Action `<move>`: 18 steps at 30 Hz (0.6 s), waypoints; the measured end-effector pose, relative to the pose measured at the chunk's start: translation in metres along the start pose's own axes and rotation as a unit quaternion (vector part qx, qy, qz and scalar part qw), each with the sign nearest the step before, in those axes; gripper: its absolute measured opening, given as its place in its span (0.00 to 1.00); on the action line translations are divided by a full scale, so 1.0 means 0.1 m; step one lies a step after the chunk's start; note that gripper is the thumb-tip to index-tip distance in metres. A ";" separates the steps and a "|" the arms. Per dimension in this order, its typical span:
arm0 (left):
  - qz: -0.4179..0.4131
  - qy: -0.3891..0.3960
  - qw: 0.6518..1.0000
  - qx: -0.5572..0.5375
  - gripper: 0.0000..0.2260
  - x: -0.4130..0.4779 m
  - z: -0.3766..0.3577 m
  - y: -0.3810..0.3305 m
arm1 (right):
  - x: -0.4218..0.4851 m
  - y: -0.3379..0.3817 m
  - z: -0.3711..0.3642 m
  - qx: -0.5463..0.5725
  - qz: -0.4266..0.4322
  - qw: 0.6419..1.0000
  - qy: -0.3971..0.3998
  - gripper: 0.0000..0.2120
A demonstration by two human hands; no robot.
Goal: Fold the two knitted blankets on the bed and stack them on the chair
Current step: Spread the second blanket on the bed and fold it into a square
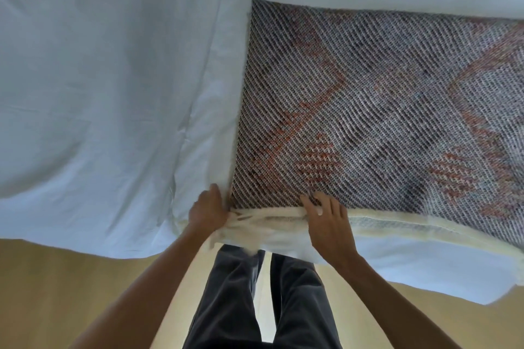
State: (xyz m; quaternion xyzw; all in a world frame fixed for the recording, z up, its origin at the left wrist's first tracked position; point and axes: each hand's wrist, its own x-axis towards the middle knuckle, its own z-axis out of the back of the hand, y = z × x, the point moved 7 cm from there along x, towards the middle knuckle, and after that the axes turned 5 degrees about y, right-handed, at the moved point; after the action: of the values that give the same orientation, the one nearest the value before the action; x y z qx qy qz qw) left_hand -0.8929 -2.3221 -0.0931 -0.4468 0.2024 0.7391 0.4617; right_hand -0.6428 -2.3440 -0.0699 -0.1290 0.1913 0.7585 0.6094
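Blanket: a grey-and-white knitted blanket [382, 110] with rust-red pattern lies flat on the bed [99, 79], on its right part, reaching to the near edge.
Long axis: runs left to right, along the bed's near edge; its left short edge stands nearly square to that edge, tilting slightly away to the right as it goes toward the far side.
Cream edge: a cream fleecy border [397, 224] runs along the blanket's near side and curves down toward the bed's near right corner.
Left hand [208, 208]: at the blanket's near left corner, fingers curled around bunched cream fabric, holding it.
Right hand [326, 221]: just right of the left, on the near edge, fingers over the knitted top and thumb side against the cream border, pinching the edge.
Bed cover: pale blue-white sheet, wrinkled, with a long seam running from the far side to the near edge left of the blanket.
Cut off: the blanket's right end runs out of view, so its full length is unknown.
Hard to tell: whether the cream fabric is the blanket's own lining or a second blanket beneath.
Below: dark grey trousers [249, 300] and a tan floor [71, 286].
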 end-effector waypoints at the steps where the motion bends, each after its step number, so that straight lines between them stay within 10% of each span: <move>1: 0.001 -0.031 0.999 0.022 0.14 -0.01 0.09 0.06 | 0.01 0.01 -0.01 -0.002 0.006 1.000 -0.002 0.26; 5: -0.187 -0.108 0.976 0.001 0.09 -0.23 0.18 -0.41 | 0.12 0.14 -0.01 0.000 0.030 0.999 -0.024 0.18; 8: -0.348 -0.002 0.918 0.189 0.12 -0.39 -0.31 -0.83 | 0.20 0.18 0.06 0.001 0.038 0.998 -0.040 0.11; 12: -0.208 -0.042 0.937 0.277 0.16 -0.17 -0.31 -0.58 | 0.17 0.31 0.18 0.054 0.095 0.990 -0.093 0.09; 18: -0.236 -0.110 0.906 0.332 0.20 -0.22 -0.46 -0.65 | 0.07 0.19 0.03 0.017 0.082 0.996 -0.027 0.15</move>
State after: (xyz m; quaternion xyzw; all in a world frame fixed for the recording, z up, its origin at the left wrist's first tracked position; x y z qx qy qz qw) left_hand -0.8115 -2.3337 -0.0908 -0.2181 0.2728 0.5428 0.7638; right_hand -0.6624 -2.3399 -0.0680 -0.0824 0.1978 0.8057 0.5523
